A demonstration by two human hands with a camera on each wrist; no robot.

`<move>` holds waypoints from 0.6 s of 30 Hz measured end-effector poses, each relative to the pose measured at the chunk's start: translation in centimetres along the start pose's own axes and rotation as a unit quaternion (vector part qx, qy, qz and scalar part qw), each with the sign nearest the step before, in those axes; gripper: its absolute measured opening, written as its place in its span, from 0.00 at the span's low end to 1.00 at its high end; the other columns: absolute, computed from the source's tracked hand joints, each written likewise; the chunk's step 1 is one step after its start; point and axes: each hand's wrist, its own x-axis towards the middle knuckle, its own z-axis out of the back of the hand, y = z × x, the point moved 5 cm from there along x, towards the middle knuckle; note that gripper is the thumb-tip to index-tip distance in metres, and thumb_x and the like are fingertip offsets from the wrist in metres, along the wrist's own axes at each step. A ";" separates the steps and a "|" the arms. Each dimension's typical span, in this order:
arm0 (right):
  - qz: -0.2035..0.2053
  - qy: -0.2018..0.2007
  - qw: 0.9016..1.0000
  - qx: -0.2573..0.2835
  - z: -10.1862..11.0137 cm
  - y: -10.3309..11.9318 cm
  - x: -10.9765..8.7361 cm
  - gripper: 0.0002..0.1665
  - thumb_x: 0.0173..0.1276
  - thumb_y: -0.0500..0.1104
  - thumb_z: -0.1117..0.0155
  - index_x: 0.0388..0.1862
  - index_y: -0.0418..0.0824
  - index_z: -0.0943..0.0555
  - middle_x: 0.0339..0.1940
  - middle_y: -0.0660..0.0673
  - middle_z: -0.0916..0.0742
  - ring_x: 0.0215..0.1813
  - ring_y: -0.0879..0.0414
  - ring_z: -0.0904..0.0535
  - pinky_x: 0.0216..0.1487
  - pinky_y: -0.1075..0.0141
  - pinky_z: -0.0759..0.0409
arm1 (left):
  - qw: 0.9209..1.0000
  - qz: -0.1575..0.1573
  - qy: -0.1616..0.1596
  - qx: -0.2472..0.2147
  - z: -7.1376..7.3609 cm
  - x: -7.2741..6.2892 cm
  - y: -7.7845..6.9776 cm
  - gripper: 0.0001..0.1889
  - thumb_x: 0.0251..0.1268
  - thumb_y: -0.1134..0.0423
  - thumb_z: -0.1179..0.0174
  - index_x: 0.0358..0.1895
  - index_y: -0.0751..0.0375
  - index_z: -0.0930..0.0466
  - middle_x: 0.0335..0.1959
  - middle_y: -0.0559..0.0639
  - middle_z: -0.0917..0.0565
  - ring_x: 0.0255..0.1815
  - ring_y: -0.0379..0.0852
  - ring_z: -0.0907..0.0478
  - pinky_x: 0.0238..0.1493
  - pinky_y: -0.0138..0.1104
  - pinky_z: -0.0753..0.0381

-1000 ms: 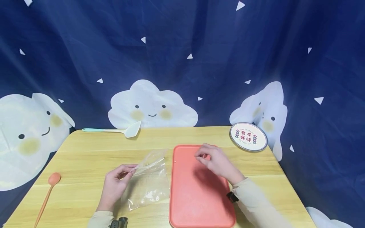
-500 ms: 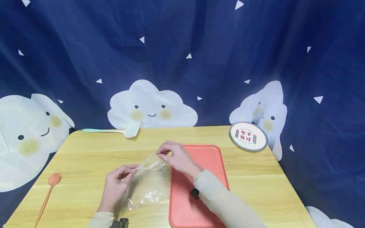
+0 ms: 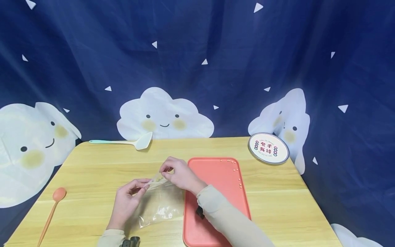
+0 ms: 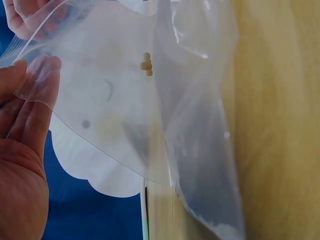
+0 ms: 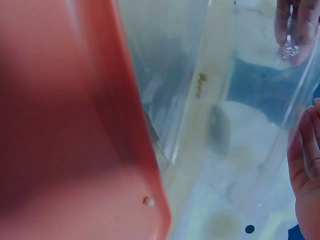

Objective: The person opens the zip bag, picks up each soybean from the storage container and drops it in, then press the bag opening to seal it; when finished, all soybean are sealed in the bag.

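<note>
In the head view, my left hand [image 3: 128, 202] pinches the mouth edge of a clear plastic zip bag [image 3: 162, 206] lying left of the tray. My right hand [image 3: 180, 175] is at the bag's mouth, thumb and fingertips close together; what lies between them is hidden. Several small, pale round beans [image 4: 146, 64] show in a cluster through the bag in the left wrist view. More beans [image 3: 233, 162] lie along the far right edge of the coral-red tray [image 3: 213, 199]. One bean [image 5: 149, 201] shows near the tray's rim in the right wrist view.
A white spatula [image 3: 143, 141] with a mint handle lies at the table's back left. An orange spoon [image 3: 59, 194] lies at the left. An oval plate [image 3: 268, 148] with red lettering sits at the back right corner. A blue cloud-print curtain [image 3: 185, 75] hangs behind.
My right hand has moved left from over the tray to the bag's mouth, uncovering beans at the tray's edge. My left hand has barely moved and still pinches the bag.
</note>
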 end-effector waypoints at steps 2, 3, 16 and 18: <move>-0.003 -0.001 1.000 0.002 0.5 0.0 -0.2 0.05 0.66 0.37 0.32 0.40 0.43 0.15 0.38 0.59 0.18 0.42 0.67 0.22 0.47 0.76 0.22 | 1.000 0.001 0.000 0.000 0.0 0.0 0.1 0.15 0.54 0.82 0.34 0.28 0.55 0.18 0.39 0.51 0.12 0.41 0.40 0.16 0.43 0.28 0.16; -0.005 0.000 1.000 0.005 0.9 0.1 -0.4 0.05 0.66 0.37 0.32 0.41 0.43 0.15 0.38 0.58 0.18 0.42 0.67 0.22 0.47 0.74 0.21 | 1.000 0.002 0.000 0.000 0.0 -0.1 0.1 0.15 0.55 0.82 0.34 0.28 0.54 0.18 0.39 0.51 0.12 0.41 0.40 0.16 0.43 0.28 0.16; -0.052 -0.007 0.997 -0.056 9.4 -1.7 -5.6 0.09 0.67 0.38 0.33 0.45 0.45 0.17 0.44 0.57 0.19 0.50 0.54 0.22 0.53 0.55 0.21 | 1.000 0.017 -0.008 0.015 0.2 0.0 0.2 0.10 0.53 0.82 0.33 0.31 0.62 0.16 0.40 0.51 0.12 0.39 0.39 0.15 0.43 0.26 0.17; -0.055 -0.015 0.995 -0.079 10.8 -2.2 -6.6 0.09 0.66 0.38 0.32 0.45 0.45 0.17 0.45 0.57 0.19 0.51 0.53 0.22 0.54 0.56 0.21 | 1.000 0.022 -0.007 0.014 0.2 0.1 0.2 0.10 0.53 0.82 0.33 0.31 0.64 0.16 0.39 0.52 0.12 0.37 0.40 0.15 0.42 0.26 0.17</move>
